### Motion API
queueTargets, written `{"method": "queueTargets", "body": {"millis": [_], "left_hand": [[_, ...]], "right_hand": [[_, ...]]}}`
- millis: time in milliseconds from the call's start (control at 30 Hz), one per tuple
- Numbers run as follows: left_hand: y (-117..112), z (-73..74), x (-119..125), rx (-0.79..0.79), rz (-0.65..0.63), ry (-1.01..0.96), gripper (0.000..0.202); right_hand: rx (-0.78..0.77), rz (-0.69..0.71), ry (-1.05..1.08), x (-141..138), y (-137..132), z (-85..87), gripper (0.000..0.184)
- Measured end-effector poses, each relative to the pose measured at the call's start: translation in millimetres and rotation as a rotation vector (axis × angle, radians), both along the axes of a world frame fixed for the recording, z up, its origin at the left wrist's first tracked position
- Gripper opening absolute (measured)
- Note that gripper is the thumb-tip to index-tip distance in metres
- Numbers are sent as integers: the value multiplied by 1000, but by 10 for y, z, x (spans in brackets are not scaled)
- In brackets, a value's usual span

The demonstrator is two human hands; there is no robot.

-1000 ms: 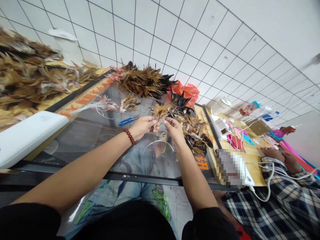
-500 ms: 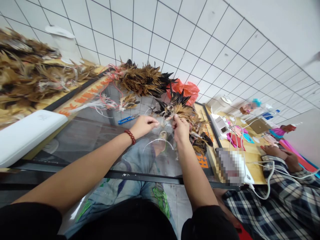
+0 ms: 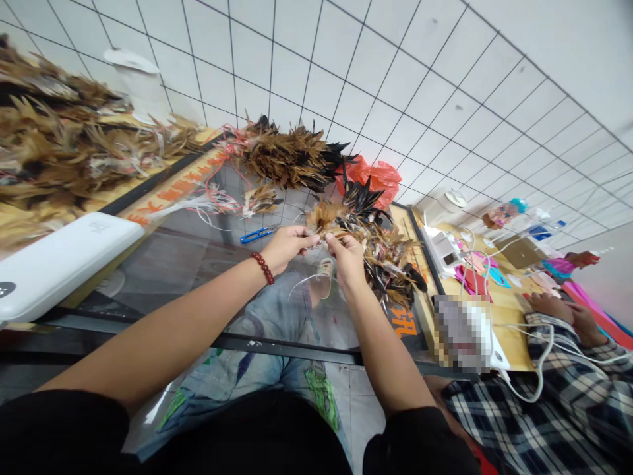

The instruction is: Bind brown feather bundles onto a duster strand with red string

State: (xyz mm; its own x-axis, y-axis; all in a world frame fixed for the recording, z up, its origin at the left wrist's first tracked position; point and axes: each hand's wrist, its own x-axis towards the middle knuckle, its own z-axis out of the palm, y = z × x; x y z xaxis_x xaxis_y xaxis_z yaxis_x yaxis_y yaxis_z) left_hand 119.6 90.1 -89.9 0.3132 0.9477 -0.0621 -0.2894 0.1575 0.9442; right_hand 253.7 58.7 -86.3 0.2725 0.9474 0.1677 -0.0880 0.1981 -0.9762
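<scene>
My left hand (image 3: pixel 291 247), with a red bead bracelet at the wrist, pinches the base of a brown feather bunch (image 3: pixel 322 216). On the other side of that base, my right hand (image 3: pixel 349 261) has thumb and finger closed on it too. Fingers hide the exact spot between the two tips. A pale curved strand (image 3: pixel 302 282) hangs below the hands. Behind and right of my right hand lies a heap of brown and black feathers (image 3: pixel 388 247). Blue thread snips (image 3: pixel 255 235) rest on the glass just left of my left hand.
A large feather bundle (image 3: pixel 291 157) tied with red string lies at the back, beside a red plastic bag (image 3: pixel 378 179). White strings (image 3: pixel 205 203) and a small feather bunch (image 3: pixel 262 200) are nearer. A white power bank (image 3: pixel 69 264) sits left. A co-worker in a plaid sleeve (image 3: pixel 548 349) sits right.
My right hand has moved left, close to my left hand. The brown feathers between them have shifted left, off the heap. The view has turned slightly.
</scene>
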Motion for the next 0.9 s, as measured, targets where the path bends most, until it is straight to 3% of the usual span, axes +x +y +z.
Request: {"method": "queueTargets", "body": {"millis": [167,367,567,733,900], "left_hand": [[7,18,-10,-145,0,-164,23],[-9,89,-51,-253,-165,-268,13],[-59,123,-39,-221,-271,-150,18],[-21,90,-24,-166,-27,-43,16],[49,25,-41,-51,239,121,13]], "right_hand": [[6,-19,81,18,4,31,28],[2,-152,142,118,43,37,27],[-132,193,120,60,-6,30,29],[-45,-25,188,84,27,20,39],[-72,-175,228,165,58,87,47]]}}
